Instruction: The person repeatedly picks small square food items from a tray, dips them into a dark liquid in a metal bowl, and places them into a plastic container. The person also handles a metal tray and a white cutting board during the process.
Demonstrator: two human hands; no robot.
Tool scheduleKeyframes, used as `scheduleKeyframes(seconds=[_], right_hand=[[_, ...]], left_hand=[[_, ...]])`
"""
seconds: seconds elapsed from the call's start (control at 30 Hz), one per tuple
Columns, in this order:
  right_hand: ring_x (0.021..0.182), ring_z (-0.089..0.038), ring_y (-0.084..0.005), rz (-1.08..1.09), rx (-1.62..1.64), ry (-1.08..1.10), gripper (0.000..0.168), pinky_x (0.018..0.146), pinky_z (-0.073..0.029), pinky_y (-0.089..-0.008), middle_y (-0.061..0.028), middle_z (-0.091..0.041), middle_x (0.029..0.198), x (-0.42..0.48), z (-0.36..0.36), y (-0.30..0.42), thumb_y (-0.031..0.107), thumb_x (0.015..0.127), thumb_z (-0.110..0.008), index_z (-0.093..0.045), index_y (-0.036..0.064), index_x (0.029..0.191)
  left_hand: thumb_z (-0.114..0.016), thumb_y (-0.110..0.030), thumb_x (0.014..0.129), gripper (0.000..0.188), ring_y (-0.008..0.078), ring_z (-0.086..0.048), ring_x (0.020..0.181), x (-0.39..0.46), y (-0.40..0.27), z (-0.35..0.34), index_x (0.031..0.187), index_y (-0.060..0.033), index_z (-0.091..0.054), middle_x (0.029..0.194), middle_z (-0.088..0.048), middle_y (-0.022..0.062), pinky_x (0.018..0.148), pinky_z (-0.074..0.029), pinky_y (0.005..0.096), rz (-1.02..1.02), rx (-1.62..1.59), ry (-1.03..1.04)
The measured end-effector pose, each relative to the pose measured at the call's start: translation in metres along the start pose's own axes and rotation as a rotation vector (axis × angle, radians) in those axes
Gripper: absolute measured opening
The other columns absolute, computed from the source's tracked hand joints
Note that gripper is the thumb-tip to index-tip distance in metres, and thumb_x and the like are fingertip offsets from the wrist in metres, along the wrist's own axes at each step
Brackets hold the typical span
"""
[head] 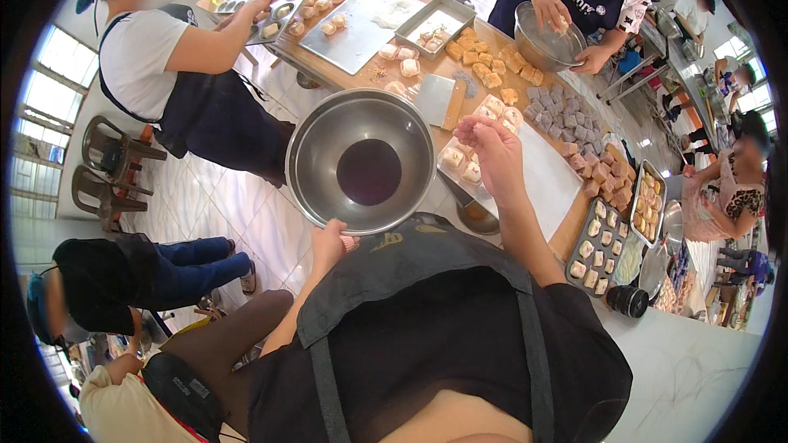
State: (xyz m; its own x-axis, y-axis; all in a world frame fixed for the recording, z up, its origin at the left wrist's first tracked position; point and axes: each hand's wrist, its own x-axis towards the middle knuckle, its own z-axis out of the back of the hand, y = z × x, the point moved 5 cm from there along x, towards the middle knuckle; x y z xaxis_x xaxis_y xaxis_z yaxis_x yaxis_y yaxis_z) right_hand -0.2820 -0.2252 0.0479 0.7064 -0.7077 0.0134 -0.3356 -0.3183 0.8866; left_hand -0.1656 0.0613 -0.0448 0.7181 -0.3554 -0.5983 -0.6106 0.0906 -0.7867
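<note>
My left hand [331,241] grips the near rim of a large stainless steel mixing bowl [314,184], held over the floor beside the table. At the bottom of the bowl lies something round and dark purple [369,172]; whether it is liquid cannot be told. A pink striped piece, possibly paper baking cups [349,243], shows under my left fingers. My right hand [497,157] is raised right of the bowl, its fingertips pinched together and pinkish; whether anything sits between them is unclear. Beneath it, clear plastic cups of pale buns [454,158] stand on a metal tray [551,181].
On the wooden table [563,243] lie a bench scraper [434,100], purple-grey cubes [563,111], orange pieces [480,55], brown-pink cubes [600,173] and a filled muffin tin [597,246]. One co-worker [184,74] handles another muffin tin [283,3]; another holds a bowl [545,43]. Plastic chairs [111,147] stand left.
</note>
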Motion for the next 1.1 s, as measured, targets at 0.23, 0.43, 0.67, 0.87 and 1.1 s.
scheduleKeyframes(seconds=[0.23,0.43,0.67,0.87,1.1], right_hand=[[0.079,-0.057,-0.0164,-0.069,-0.01,0.007,0.021,0.075,-0.045,-0.0278,-0.0108,-0.06,0.087,0.0,-0.002,-0.011,0.006,0.083,-0.044,-0.056,-0.006,0.095],[0.08,-0.056,-0.0188,-0.081,-0.021,0.038,0.02,0.076,-0.044,-0.0303,-0.0122,-0.059,0.087,-0.003,-0.006,-0.017,0.005,0.083,-0.043,-0.055,-0.006,0.094],[0.08,-0.056,-0.0184,-0.097,-0.02,0.074,0.02,0.075,-0.044,-0.0302,-0.0124,-0.059,0.087,-0.004,-0.013,-0.022,0.005,0.083,-0.044,-0.055,-0.006,0.095],[0.077,-0.056,-0.0152,-0.125,-0.006,0.075,0.019,0.073,-0.045,-0.0271,-0.0097,-0.06,0.085,-0.003,-0.02,-0.023,0.007,0.083,-0.046,-0.057,-0.005,0.093],[0.077,-0.057,-0.0147,-0.119,-0.021,0.112,0.019,0.074,-0.046,-0.0264,-0.0092,-0.06,0.084,0.0,-0.024,-0.028,0.008,0.083,-0.047,-0.057,-0.005,0.092]], left_hand=[[-0.044,-0.004,0.07,0.023,0.0225,-0.055,0.047,-0.002,0.006,0.007,0.087,0.0103,-0.044,0.072,-0.054,0.0183,0.04,-0.047,0.0297,-0.235,0.146,0.066],[-0.043,-0.004,0.07,0.023,0.0216,-0.055,0.047,-0.014,0.003,0.007,0.088,0.0094,-0.044,0.072,-0.055,0.0178,0.04,-0.047,0.0292,-0.049,-0.001,-0.015],[-0.044,-0.005,0.07,0.023,0.0216,-0.056,0.049,-0.016,0.009,0.014,0.086,0.0104,-0.046,0.071,-0.056,0.018,0.042,-0.048,0.0295,-0.006,-0.043,-0.062],[-0.045,-0.009,0.07,0.022,0.0213,-0.058,0.054,-0.021,0.008,0.014,0.078,0.0113,-0.05,0.069,-0.058,0.0172,0.048,-0.047,0.0299,0.003,-0.018,-0.075],[-0.044,-0.009,0.07,0.022,0.0208,-0.058,0.057,-0.026,0.003,0.012,0.074,0.0111,-0.051,0.068,-0.058,0.016,0.052,-0.047,0.0291,-0.005,-0.054,-0.086]])
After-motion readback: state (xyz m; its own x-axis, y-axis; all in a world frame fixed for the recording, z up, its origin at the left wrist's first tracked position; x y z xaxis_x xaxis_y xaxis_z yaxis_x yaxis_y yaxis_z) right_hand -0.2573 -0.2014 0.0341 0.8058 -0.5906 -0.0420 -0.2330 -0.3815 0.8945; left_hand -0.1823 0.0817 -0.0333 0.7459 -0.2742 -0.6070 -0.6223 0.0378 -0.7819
